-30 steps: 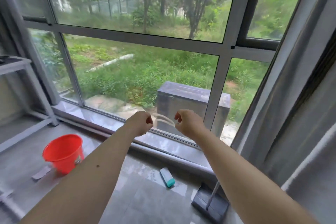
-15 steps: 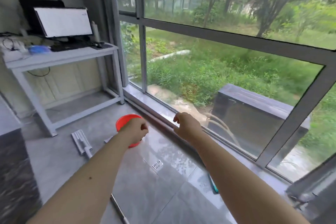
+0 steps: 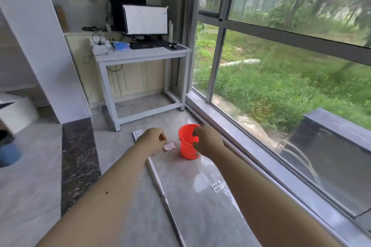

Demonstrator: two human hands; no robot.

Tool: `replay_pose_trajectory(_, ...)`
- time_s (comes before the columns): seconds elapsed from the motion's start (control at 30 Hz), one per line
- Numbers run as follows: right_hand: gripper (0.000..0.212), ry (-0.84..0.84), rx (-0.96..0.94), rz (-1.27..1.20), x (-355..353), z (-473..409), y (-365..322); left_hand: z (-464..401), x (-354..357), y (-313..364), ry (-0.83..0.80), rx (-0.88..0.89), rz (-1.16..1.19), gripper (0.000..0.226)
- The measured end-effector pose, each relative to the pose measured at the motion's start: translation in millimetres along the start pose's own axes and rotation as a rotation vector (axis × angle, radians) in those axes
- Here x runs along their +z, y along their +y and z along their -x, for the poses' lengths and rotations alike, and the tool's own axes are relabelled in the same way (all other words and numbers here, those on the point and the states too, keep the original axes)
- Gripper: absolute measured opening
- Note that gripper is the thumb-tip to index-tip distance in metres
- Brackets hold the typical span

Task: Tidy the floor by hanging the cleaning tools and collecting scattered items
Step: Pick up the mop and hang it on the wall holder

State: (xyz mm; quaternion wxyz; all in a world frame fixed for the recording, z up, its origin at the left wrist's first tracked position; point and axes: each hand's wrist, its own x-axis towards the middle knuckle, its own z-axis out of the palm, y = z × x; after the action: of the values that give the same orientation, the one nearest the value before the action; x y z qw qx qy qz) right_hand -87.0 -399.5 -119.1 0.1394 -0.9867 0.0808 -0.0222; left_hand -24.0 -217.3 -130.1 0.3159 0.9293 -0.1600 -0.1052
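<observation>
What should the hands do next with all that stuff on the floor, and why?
Probably bend down and reach for the mop. Its long handle lies flat across the floor tiles, and neither the left hand nor the right hand looks to be holding anything. The red bucket and the pink scrap beside it can wait.

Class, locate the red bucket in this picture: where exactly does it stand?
In the head view, the red bucket stands upright on the floor near the window sill, beside a small pink scrap, partly behind the right hand.
</observation>
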Motion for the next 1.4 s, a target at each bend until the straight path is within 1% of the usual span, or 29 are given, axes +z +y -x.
replay_pose_trajectory(0.13,0.033,-0.034,-0.041,-0.013,22.4,-39.1,-32.6,-20.7,-19.6,-34.6,0.040,-0.037,-0.008,0.013)
replay_pose_trajectory(0.27,0.032,-0.063,-0.071,-0.037,50.0,-88.8,-56.0,-53.8,-29.8,-70.1,0.028,-0.076,-0.044,0.011)
replay_pose_trajectory(0.33,0.034,-0.082,-0.069,-0.048,67.0,-117.8,-63.3,-78.9,-33.3,-88.1,0.019,-0.082,-0.058,0.006)
replay_pose_trajectory(0.43,0.033,-0.096,-0.062,-0.061,89.0,-158.9,-66.7,-122.2,-36.6,-107.2,0.010,-0.101,-0.076,0.011)
replay_pose_trajectory(0.53,0.034,-0.129,-0.031,-0.066,103.8,-202.3,-66.5,-171.4,-38.3,-117.0,-0.043,-0.111,-0.086,0.016)
replay_pose_trajectory(0.7,0.034,-0.164,0.024,-0.074,119.0,-273.4,-63.2,-247.6,-41.0,-132.1,-0.116,-0.084,-0.102,0.017)
replay_pose_trajectory(0.83,0.031,-0.203,0.050,-0.065,134.4,-309.6,-62.9,-294.1,-37.9,-149.8,-0.164,-0.093,-0.131,0.018)
replay_pose_trajectory(1.0,0.032,-0.218,0.163,-0.101,158.7,-341.3,-50.2,-351.6,-19.8,-162.6,-0.239,-0.050,-0.167,0.021)
replay_pose_trajectory(1.1,0.030,-0.213,0.232,-0.103,180.7,-359.9,-39.8,-392.2,0.0,-172.7,-0.314,-0.005,-0.188,0.020)
replay_pose_trajectory(1.17,0.035,-0.218,0.257,-0.114,186.5,-363.4,-35.9,-404.3,6.9,-176.3,-0.333,0.017,-0.192,0.020)
replay_pose_trajectory(1.23,0.038,-0.227,0.352,-0.137,204.5,-372.4,-31.4,-430.6,24.6,-185.7,-0.377,0.072,-0.206,0.021)
replay_pose_trajectory(1.4,0.032,-0.217,0.553,-0.178,246.1,-375.8,-22.6,-467.9,62.8,-206.0,-0.535,0.225,-0.251,0.018)
